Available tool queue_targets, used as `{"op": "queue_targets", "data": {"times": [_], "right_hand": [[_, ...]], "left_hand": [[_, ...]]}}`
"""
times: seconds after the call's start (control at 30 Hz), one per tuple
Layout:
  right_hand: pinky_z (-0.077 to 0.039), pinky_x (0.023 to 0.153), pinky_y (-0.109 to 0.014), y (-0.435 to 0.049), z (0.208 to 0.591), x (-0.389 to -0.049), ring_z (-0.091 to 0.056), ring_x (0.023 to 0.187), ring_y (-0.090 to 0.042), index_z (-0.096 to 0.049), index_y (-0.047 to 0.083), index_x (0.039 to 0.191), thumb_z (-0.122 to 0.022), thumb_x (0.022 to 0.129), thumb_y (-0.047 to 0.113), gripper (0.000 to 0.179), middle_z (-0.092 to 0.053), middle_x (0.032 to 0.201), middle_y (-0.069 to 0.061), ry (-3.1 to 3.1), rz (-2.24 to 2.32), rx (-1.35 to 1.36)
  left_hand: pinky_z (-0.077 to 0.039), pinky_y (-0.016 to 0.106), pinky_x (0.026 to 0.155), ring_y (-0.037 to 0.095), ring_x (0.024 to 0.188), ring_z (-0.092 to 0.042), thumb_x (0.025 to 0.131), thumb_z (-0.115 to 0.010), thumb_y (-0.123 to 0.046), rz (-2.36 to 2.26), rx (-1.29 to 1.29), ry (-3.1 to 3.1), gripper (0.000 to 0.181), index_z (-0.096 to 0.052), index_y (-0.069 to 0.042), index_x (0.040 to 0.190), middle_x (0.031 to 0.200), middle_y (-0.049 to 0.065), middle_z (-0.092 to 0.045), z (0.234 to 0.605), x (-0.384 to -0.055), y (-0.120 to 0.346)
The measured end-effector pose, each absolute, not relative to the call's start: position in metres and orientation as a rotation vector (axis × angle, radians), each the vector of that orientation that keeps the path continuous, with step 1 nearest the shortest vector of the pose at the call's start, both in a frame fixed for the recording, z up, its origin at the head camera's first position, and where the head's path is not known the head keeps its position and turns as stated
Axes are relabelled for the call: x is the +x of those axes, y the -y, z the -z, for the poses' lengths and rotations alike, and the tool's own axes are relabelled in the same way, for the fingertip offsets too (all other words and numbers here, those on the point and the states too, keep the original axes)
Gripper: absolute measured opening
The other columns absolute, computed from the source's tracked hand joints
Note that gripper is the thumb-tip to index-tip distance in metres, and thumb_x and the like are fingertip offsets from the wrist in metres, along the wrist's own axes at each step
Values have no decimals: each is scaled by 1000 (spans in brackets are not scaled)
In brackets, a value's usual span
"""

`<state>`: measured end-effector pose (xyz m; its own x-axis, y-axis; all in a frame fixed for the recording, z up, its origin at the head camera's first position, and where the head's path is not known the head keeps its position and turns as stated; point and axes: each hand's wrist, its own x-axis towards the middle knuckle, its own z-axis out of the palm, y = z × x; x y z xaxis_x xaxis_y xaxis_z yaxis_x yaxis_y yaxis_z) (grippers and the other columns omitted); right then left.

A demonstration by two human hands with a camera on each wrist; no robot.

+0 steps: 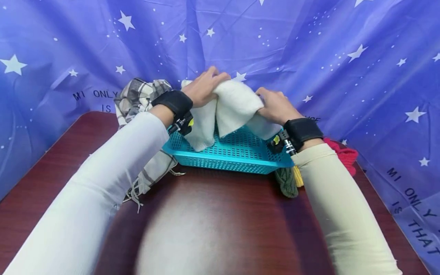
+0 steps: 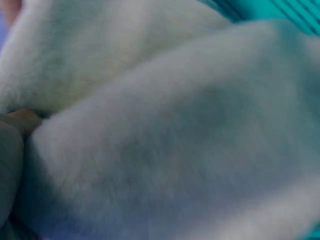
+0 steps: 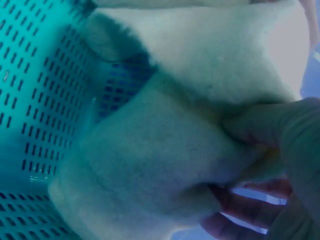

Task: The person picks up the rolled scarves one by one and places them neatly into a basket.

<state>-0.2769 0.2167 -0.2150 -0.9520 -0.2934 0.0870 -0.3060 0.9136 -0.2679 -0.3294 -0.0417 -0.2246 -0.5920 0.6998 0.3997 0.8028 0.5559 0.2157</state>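
Note:
A soft white scarf (image 1: 237, 99) hangs in folds over the turquoise basket (image 1: 227, 160), its lower parts reaching down inside the rim. My left hand (image 1: 205, 87) grips it at the top, left of the middle. To the right, my right hand (image 1: 277, 105) pinches another part of the white cloth. In the right wrist view the thumb of the right hand (image 3: 295, 145) presses on the scarf (image 3: 150, 145), with the other fingers curled behind it. The left wrist view is mostly filled by the scarf (image 2: 170, 125), and only a bit of the left hand (image 2: 10, 150) shows.
A plaid fringed scarf (image 1: 137, 93) lies bunched left of the basket. At the right are a dark green knitted item (image 1: 287, 182), a yellow one (image 1: 297, 176) and a red knitted item (image 1: 347, 156), partly behind the right arm. A star-printed curtain (image 1: 220, 34) surrounds the brown table (image 1: 206, 221).

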Motion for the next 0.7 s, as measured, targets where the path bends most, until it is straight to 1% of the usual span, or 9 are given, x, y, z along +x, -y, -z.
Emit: {"op": "queue_targets", "data": {"times": [0.07,0.13,0.2,0.27,0.33,0.4,0.5,0.63,0.7], "right_hand": [[-48,96,-62,-211,222,-282,-56,120,-47,-48,4,142,-64,93,11,51,-56,138,-27,3071,-394,490],[-45,101,-62,-207,230,-286,-53,125,-47,-44,7,148,-66,93,15,60,-52,142,-28,3139,-338,517],[-43,104,-60,-203,240,-289,-49,129,-47,-39,8,153,-66,94,17,66,-48,147,-27,3216,-289,542],[-42,105,-59,-200,247,-289,-46,132,-47,-36,7,155,-64,96,18,67,-45,149,-28,3275,-248,565],[-41,106,-57,-198,253,-289,-44,135,-47,-34,5,156,-61,99,18,64,-45,150,-27,3302,-199,584],[-42,105,-57,-196,256,-288,-42,136,-47,-33,5,157,-57,101,17,61,-45,151,-27,3313,-188,578],[-41,106,-57,-195,257,-288,-41,137,-48,-32,6,157,-54,103,17,59,-44,151,-27,3322,-187,571],[-38,108,-57,-193,256,-287,-38,139,-48,-26,7,160,-54,103,18,64,-39,153,-30,3390,-229,551],[-32,113,-58,-193,256,-287,-32,143,-47,-21,6,161,-56,102,21,70,-32,157,-29,3421,-239,555]], "left_hand": [[-49,56,96,46,112,-52,96,-61,-2,503,-1200,2636,52,-42,-5,144,129,30,-42,237,-330,48],[-53,58,90,48,112,-53,100,-57,-10,362,-1102,2789,52,-35,-10,148,132,30,-38,247,-330,51],[-54,59,87,49,113,-54,104,-53,-21,131,-967,2926,54,-27,-16,152,137,28,-36,255,-328,49],[-53,58,88,48,118,-53,106,-49,-27,4,-838,3033,57,-22,-22,155,142,26,-34,262,-325,44],[-51,55,93,47,119,-50,107,-45,-29,-35,-772,3117,60,-14,-23,158,145,26,-30,268,-321,40],[-47,54,99,48,123,-46,108,-42,-28,39,-751,3204,64,-6,-21,160,149,29,-24,272,-318,38],[-39,51,109,49,134,-38,109,-36,-29,167,-734,3367,68,8,-19,160,156,32,-12,275,-319,40],[-27,51,118,45,149,-21,109,-35,-34,233,-726,3506,74,16,-18,160,163,31,-2,271,-323,44],[-20,53,120,45,151,-13,108,-37,-35,216,-781,3530,77,16,-14,160,164,31,-1,266,-323,47]]}}
